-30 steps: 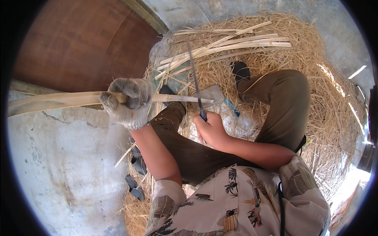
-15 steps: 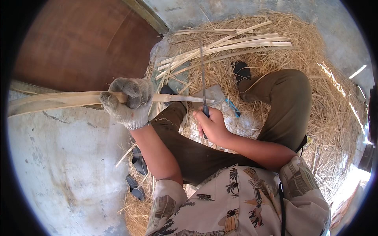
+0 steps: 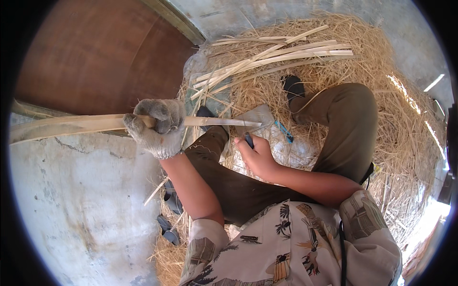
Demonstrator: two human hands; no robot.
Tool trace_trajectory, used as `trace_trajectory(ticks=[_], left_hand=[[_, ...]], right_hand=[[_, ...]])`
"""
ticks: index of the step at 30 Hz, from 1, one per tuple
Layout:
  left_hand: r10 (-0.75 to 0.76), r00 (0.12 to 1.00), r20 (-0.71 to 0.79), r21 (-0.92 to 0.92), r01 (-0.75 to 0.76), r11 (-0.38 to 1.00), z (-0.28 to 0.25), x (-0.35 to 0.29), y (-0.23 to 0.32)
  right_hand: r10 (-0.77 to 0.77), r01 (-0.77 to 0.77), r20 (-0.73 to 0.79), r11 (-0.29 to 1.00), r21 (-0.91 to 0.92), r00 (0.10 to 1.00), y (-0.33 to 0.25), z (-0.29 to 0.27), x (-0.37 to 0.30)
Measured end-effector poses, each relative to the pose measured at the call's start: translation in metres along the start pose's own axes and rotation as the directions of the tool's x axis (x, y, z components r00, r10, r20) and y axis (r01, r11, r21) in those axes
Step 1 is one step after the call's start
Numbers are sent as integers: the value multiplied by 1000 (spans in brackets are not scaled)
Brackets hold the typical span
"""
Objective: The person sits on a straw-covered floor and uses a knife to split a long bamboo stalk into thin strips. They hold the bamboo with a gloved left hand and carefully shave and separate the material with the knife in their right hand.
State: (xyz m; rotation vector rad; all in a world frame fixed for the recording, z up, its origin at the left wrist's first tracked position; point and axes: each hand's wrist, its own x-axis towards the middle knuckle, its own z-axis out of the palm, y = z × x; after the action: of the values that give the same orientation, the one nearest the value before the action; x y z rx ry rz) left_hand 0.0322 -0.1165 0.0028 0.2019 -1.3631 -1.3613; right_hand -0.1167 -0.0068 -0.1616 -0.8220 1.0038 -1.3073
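My left hand, in a worn grey-white work glove, is closed around a long pale bamboo strip. The strip runs level from the far left through my fist, and its narrower whitish end sticks out to the right. Just below that tip, my bare right hand grips the dark handle of a knife. Its blade cannot be made out at this moment. Hand and strip tip stand a small gap apart.
Several split bamboo strips lie across a heap of straw-like shavings beyond my legs. A blue tool rests on the floor between my feet. Dark sandals sit by the grey wall; a brown panel stands far left.
The knife blade, upright and crossing the strip's tip before, no longer shows. My right hand has turned slightly and sits a little lower. My left hand keeps its hold on the strip.
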Motion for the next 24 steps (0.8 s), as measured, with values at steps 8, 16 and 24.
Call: trace_trajectory(ticks=[8, 16, 24], left_hand=[[19, 989, -146, -22, -22, 1000, 5, 1, -2], [-14, 989, 144, -57, 22, 998, 0, 3, 1], [-35, 912, 408, -162, 109, 981, -9, 9, 5]], right_hand=[[549, -542, 25, 816, 203, 835, 33, -20, 27], [137, -142, 38, 954, 263, 990, 13, -9, 18], [622, -640, 153, 731, 238, 768, 26, -27, 31]])
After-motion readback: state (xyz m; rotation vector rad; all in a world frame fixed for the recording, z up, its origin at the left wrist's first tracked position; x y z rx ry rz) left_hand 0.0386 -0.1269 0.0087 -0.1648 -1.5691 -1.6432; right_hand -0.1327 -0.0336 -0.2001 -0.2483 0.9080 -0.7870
